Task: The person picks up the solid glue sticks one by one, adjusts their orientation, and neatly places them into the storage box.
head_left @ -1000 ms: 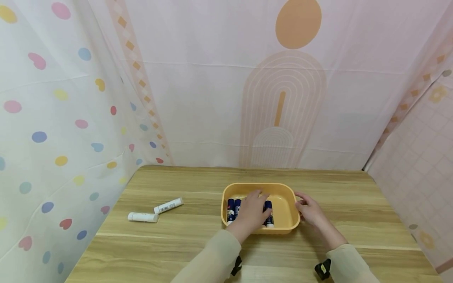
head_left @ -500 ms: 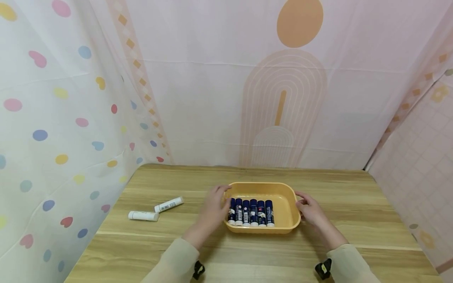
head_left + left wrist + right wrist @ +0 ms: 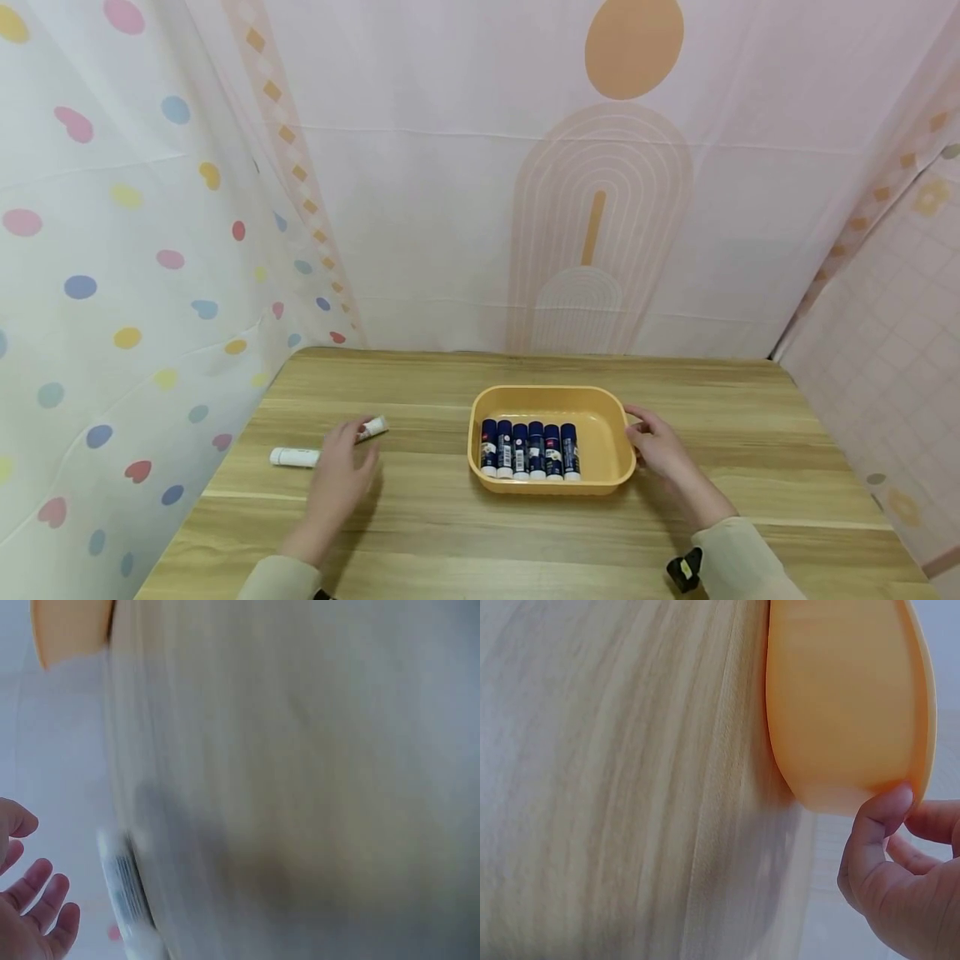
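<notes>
My left hand [image 3: 341, 475] hovers over a white glue stick [image 3: 372, 428] on the left of the table, hiding part of it. In the left wrist view the fingers are loosely bent and apart from that stick, which has a printed label. A second white glue stick [image 3: 295, 457] lies just left of the hand. At the right end of a yellow plastic basket [image 3: 611, 479], my right hand [image 3: 660, 446] pinches the rim, thumb and finger on either side of the wall. Inside, several navy glue sticks [image 3: 536, 450] with white ends lie side by side towards the left.
A wooden table [image 3: 480, 542] carries everything. Patterned curtains [image 3: 435, 208] hang behind it and along both sides. The basket's right part shows its bare floor.
My left hand has moved from the navy glue sticks, out past the basket's left rim, to the white glue sticks. The right hand stays at the basket's rim.
</notes>
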A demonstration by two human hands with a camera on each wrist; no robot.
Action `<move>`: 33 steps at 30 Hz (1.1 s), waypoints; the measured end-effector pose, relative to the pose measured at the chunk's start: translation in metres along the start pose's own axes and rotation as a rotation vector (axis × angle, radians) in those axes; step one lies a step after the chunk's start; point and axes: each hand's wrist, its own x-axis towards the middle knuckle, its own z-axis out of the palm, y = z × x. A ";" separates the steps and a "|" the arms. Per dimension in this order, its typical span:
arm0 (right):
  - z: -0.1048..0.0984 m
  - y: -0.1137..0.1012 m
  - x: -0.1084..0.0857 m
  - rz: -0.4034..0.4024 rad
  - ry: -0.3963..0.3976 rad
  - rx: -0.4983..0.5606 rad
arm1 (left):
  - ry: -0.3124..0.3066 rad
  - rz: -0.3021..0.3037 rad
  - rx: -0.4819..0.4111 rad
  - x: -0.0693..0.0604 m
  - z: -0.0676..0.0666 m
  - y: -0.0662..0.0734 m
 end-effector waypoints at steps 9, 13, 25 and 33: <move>0.000 -0.001 -0.001 -0.003 0.002 -0.007 | 0.020 0.121 0.091 -0.005 -0.031 -0.047; 0.001 -0.001 0.000 -0.010 0.006 -0.005 | 0.029 0.165 0.144 -0.006 -0.039 -0.066; 0.001 0.001 0.002 -0.020 0.024 -0.012 | -0.078 0.185 0.275 -0.002 -0.046 -0.098; 0.001 0.001 0.002 -0.008 0.017 -0.005 | -0.122 0.221 0.318 0.003 -0.047 -0.100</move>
